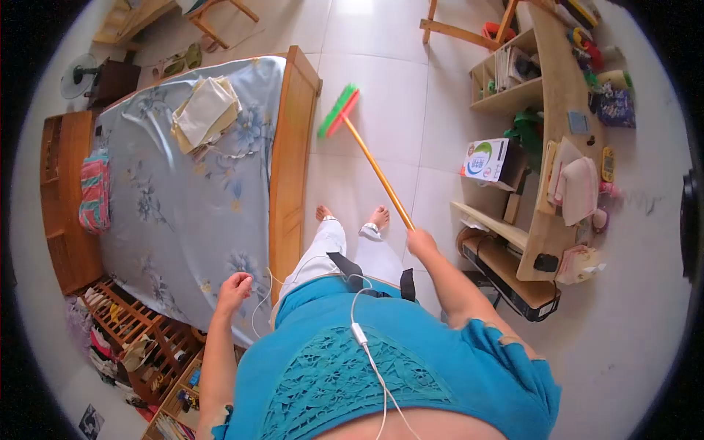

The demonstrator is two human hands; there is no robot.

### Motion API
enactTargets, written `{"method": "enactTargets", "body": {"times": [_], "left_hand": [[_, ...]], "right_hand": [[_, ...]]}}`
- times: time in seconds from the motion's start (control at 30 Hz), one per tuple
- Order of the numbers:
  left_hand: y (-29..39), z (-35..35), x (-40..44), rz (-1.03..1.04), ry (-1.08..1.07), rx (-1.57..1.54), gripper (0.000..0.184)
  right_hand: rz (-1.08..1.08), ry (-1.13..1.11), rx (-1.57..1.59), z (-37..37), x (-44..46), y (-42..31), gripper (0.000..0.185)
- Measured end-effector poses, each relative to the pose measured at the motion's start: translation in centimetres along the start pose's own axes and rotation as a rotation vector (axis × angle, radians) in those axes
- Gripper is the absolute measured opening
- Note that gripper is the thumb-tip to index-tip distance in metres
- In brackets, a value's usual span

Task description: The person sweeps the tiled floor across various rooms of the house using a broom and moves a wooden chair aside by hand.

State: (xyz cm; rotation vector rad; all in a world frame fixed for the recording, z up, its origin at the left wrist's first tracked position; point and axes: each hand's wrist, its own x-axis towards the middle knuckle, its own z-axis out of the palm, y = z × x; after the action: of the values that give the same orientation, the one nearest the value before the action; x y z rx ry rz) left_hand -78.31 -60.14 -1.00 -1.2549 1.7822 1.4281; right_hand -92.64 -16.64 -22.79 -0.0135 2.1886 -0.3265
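My right hand (421,242) is wrapped round the upper end of a broom (378,170) with a yellow-orange stick. The broom slants away to the upper left. Its red head with green bristles (337,111) is at the tiled floor, slightly blurred, beside the end of the bed. My left hand (235,289) hangs at my left side over the bed's near edge, fingers loosely curled in, with nothing visible in it. A white cable (258,312) loops close to that hand, apart from it as far as I can see.
On the left stands a bed (183,242) with a blue floral cover, folded cloths (207,111) on it and a wooden end board (290,161). To the right are a wooden desk (539,249), a white carton (484,159) and a long box (510,275). Wooden chair legs (462,33) stand ahead.
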Motion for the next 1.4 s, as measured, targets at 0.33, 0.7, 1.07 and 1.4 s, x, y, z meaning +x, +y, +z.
{"method": "enactTargets", "body": {"times": [0.33,0.7,1.07,1.4], "left_hand": [[5.8,-2.1,13.5,-0.052,-0.052,0.060,0.014],[23.8,-8.6,22.1,0.148,-0.141,0.040,0.014],[26.0,-8.6,31.7,-0.025,-0.149,0.159,0.015],[43.8,0.5,29.6,0.137,-0.168,0.073,0.015]], "right_hand": [[0.300,0.049,-0.010,-8.7,-17.2,4.3,0.039],[0.313,0.167,0.292,-18.0,11.9,-13.6,0.051],[0.687,0.106,0.453,-18.0,-1.7,-6.9,0.049],[0.781,0.191,0.729,-39.6,19.9,-0.6,0.051]]}}
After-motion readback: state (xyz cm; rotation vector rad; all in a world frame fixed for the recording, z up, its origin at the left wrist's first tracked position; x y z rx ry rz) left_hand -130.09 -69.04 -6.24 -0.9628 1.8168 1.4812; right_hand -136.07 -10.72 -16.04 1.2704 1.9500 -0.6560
